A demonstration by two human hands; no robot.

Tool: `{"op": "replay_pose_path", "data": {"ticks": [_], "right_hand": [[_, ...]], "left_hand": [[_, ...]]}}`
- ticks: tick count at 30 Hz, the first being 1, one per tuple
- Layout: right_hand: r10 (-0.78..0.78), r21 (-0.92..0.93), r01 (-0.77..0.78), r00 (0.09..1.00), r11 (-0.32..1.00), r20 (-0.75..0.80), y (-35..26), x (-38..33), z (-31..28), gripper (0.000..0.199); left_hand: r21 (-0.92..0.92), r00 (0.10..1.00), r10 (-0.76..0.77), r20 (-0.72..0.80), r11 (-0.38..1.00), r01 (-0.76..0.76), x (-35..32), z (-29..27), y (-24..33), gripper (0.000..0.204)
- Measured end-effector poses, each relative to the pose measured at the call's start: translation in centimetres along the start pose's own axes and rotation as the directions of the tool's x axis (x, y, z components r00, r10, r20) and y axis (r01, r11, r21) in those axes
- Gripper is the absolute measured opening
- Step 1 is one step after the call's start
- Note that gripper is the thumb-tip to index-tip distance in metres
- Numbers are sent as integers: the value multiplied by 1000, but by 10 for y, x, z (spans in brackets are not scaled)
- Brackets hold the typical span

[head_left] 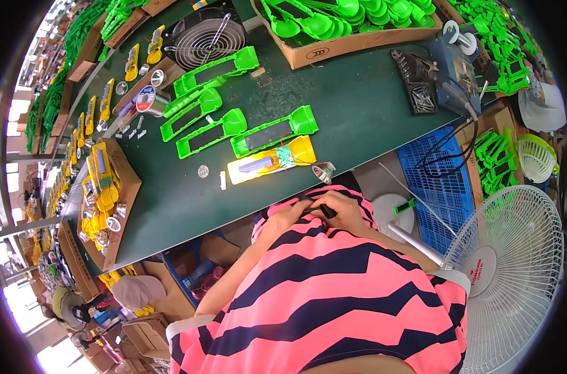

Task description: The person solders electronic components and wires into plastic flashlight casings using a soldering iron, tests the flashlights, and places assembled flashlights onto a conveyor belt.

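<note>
The left hand [288, 216] and right hand [341, 209] were close together over the lap. The right one curled around a small black thing [327, 211]; I could not tell what the left held. Just past them, on the table [184, 202] and not touching them, lay a yellow case [274, 161]. It looked half done: purple block [255, 164] in, shiny cup [323, 172] outside. Beyond lay open green frames [303, 123].
</note>
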State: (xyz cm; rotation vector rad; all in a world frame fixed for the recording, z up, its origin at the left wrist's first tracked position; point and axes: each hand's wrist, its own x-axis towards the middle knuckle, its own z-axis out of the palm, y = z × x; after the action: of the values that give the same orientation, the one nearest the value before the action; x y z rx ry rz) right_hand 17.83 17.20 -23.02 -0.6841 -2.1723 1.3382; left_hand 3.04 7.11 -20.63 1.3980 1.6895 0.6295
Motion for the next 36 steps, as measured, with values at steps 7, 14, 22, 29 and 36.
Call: {"op": "replay_pose_path", "data": {"ticks": [7, 14, 22, 29, 36], "right_hand": [[470, 68, -478, 876, 876, 109, -22, -1, -18, 50], [391, -8, -399, 894, 917, 217, -20, 9, -16, 35], [277, 151, -299, 948, 942, 154, -9, 4, -14, 27], [149, -125, -136, 983, 983, 108, -4, 1, -10, 22], [210, -216, -194, 976, 957, 53, -11, 4, 1, 18]], "left_hand": [[312, 898, 248, -364, 941, -133, -2, 11, -12, 36], [55, 910, 177, -375, 984, -169, 2, 7, 3, 44], [111, 922, 228, -312, 973, -203, 7, 12, 0, 38], [230, 910, 199, -364, 966, -119, 1, 17, 0, 42], [379, 912, 309, -270, 905, -194, 4, 21, -9, 44]]}}
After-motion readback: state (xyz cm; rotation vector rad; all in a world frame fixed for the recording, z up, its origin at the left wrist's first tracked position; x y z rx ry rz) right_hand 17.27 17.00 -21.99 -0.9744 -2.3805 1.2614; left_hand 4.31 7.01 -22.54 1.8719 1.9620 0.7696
